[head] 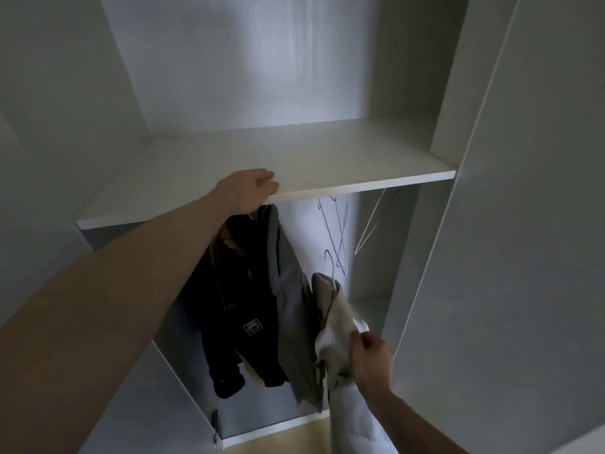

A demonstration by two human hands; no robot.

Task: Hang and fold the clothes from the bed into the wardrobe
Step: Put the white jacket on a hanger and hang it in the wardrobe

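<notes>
I look into a white wardrobe. My left hand point(247, 190) grips the front edge of the wardrobe shelf point(327, 165), fingers on top, thumb hidden below. My right hand point(371, 357) holds a pale cream garment point(337, 326) that hangs on a wire hanger point(330, 267), low in the hanging space. The hanger's hook is free, below the rail. To the left hang a grey garment point(289, 306) and a black jacket point(229, 306) with a small patch.
Several bare wire hangers point(340, 231) hang at the back right under the shelf. The open wardrobe door point(510, 224) stands close on the right, another panel point(49, 126) on the left. Pale floor point(281, 440) shows at the bottom.
</notes>
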